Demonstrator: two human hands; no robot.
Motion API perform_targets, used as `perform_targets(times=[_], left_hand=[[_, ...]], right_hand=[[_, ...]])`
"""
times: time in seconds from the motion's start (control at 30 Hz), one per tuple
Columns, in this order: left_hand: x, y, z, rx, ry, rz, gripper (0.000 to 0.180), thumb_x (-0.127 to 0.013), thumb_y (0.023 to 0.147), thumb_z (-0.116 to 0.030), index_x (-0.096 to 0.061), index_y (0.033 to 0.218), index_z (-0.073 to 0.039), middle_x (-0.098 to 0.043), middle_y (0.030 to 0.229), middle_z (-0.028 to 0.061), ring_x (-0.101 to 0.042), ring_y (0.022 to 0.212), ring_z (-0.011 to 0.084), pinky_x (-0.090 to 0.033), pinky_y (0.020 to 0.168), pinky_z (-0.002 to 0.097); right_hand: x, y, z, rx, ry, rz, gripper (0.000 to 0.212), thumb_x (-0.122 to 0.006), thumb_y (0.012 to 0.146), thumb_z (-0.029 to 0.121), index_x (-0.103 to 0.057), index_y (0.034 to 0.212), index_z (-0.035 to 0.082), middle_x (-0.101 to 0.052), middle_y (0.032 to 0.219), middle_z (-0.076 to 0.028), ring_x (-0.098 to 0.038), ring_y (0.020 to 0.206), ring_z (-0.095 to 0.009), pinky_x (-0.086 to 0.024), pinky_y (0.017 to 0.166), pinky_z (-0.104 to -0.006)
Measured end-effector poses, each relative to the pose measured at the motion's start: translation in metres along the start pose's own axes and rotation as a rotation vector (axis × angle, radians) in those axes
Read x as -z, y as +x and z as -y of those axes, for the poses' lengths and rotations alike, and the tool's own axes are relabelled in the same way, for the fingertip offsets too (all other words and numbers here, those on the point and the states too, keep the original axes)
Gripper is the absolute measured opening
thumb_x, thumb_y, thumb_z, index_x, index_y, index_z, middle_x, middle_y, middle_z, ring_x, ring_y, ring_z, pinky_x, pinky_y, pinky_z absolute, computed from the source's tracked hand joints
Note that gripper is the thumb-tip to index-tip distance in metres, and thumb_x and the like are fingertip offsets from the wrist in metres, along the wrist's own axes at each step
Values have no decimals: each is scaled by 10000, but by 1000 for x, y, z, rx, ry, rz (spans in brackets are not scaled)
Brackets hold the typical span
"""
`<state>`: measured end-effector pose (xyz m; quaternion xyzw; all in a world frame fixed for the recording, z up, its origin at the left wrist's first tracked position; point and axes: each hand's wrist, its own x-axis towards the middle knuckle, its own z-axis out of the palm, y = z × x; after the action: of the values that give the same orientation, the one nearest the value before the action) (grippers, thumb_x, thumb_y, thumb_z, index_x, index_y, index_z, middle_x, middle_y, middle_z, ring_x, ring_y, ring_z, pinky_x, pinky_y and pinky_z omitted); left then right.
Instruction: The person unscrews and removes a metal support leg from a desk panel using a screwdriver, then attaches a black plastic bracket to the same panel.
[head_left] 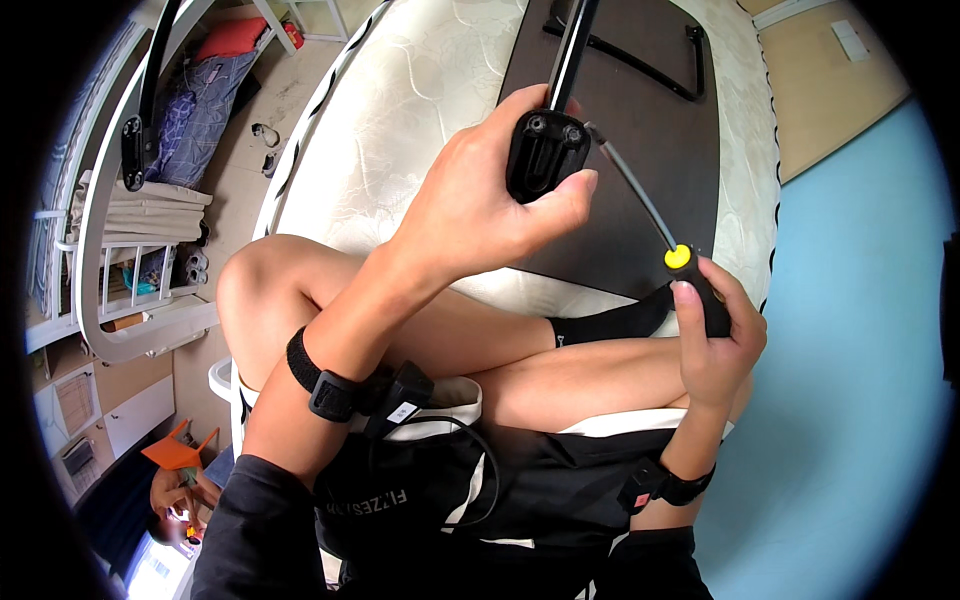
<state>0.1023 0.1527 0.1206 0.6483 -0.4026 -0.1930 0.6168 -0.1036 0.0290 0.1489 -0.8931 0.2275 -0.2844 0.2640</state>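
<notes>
My left hand (480, 190) is closed around a black metal tube (572, 60), just at the black plastic bracket (545, 155) on its end. Two screw heads show on the bracket. In my right hand (722, 325) is a screwdriver (640, 190) with a grey shaft, black handle and yellow collar. Its tip reaches the bracket's right edge; whether it touches a screw I cannot tell. Behind both hands a dark brown board (620, 150) lies flat, with a black U-shaped leg (650, 68) at its far end.
The board rests on a cream mattress (400, 110) under my crossed legs. At the far left hangs another black tube end with a bracket (133, 155), near a white bed rail (95, 270). A blue wall (840, 330) stands right. A person (175, 495) sits below left near an orange chair (180, 447).
</notes>
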Motion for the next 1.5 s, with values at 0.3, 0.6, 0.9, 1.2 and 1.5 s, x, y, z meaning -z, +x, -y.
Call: perform_targets(times=[0.3,0.6,0.9,1.2,1.5], left_hand=[[-1,-1,2,-35,8,-9,467,-679,775,-207,-515,1165,-10,-460,720,-46,-444,640,38,-369,571,186],[-1,-3,-8,65,-216,44,512,-680,823,-291,-503,1220,-19,-451,720,-41,-476,638,59,-384,562,201],[-3,-3,-6,38,-239,49,513,-640,858,-330,-497,1230,-7,-457,725,-36,-466,647,57,-378,569,202],[-9,-6,-2,45,-288,100,488,-517,928,-385,-502,1214,10,-470,705,-34,-430,640,52,-345,569,201],[-6,-6,-2,82,-148,202,460,-503,937,-395,-522,1202,-20,-454,701,-25,-423,651,66,-354,576,218]], right_hand=[[1,-3,-1,-205,72,-69,218,-699,786,115,-644,959,-6,-679,834,-122,-661,731,-185,-512,670,-250],[-3,-4,-3,-187,51,-36,230,-706,782,124,-644,962,-5,-680,838,-118,-661,737,-179,-508,672,-247],[-6,-4,-4,-128,18,-63,231,-705,784,126,-642,967,0,-680,827,-113,-661,728,-174,-506,657,-242],[-6,-4,-5,-222,74,-87,223,-700,791,121,-641,969,2,-679,822,-107,-655,724,-157,-500,652,-233],[0,-6,2,-283,242,-242,271,-673,825,115,-601,1034,-42,-685,843,-108,-628,697,-110,-493,644,-196]])
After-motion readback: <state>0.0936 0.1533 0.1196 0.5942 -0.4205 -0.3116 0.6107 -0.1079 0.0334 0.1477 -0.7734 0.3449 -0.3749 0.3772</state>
